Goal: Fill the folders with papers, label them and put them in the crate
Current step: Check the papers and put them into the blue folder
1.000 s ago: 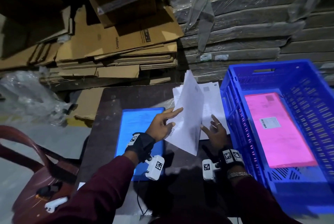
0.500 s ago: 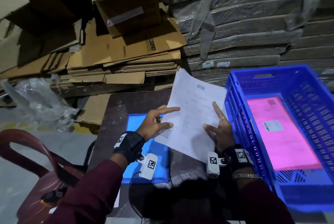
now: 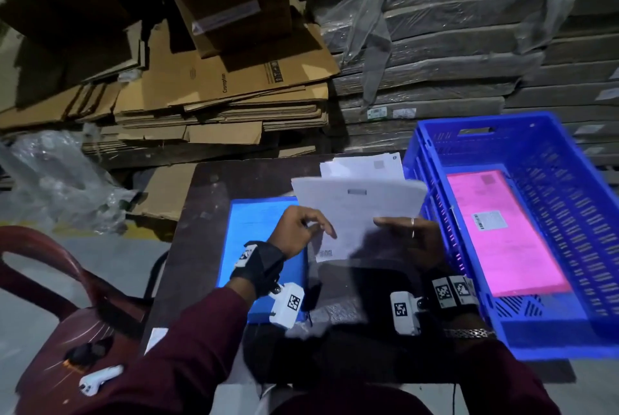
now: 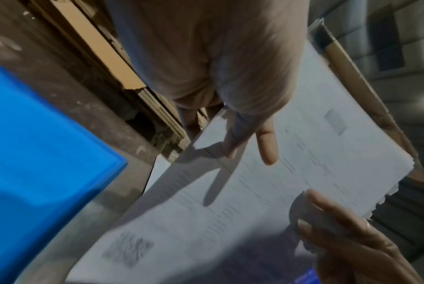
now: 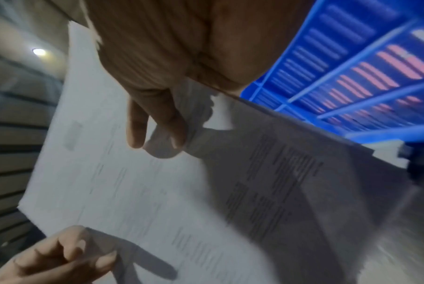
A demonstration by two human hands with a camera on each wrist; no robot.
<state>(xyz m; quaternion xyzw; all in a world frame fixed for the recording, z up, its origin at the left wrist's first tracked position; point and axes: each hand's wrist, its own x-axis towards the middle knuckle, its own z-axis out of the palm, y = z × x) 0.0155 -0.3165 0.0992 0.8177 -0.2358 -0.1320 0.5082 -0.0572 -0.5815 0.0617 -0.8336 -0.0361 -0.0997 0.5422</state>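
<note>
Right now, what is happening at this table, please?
A person holds a sheet of paper above the table, the left hand and the right hand each gripping one side. A blue folder lies below the left hand. A pink folder already lies in the blue crate.

A white printed sheet point(image 3: 355, 213) is held up above the desk point(image 3: 201, 213), tilted, with a small grey box near its top edge and a blurred code near its lower left corner. The left hand point(image 3: 298, 230) pinches its left edge and the right hand point(image 3: 408, 237) holds its right side. Behind it, more white papers point(image 3: 365, 165) lie flat on the desk. A blue folder point(image 3: 254, 223) lies flat on the desk, left of the sheet. A blue plastic crate point(image 3: 542, 153) with slotted walls stands on the right. Inside it a pink folder point(image 3: 502, 233) lies flat, with a small white label point(image 3: 489, 218) on it.
</note>
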